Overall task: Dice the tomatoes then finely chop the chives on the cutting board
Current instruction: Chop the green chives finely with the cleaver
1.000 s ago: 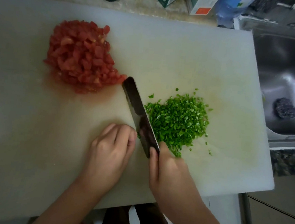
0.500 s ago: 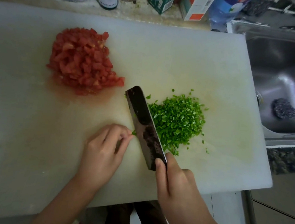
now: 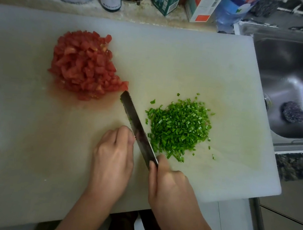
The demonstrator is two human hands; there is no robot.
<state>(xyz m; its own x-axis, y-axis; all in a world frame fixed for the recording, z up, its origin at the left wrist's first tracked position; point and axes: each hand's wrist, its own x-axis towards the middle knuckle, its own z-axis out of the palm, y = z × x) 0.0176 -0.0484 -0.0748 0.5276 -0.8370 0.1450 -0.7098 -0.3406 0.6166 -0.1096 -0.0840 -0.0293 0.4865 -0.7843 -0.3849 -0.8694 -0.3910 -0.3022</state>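
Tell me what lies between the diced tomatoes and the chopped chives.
In the head view, the knife blade slants between the diced tomatoes and the chopped chives, its tip close to the tomatoes. Around it, only cutting board.

Dim, soft light w/ no hard shadows. Glare in sink (image 3: 292, 86), well right of right hand (image 3: 168, 186) gripping knife (image 3: 137, 126). Pic edges bend; stuff beyond grip blurry.
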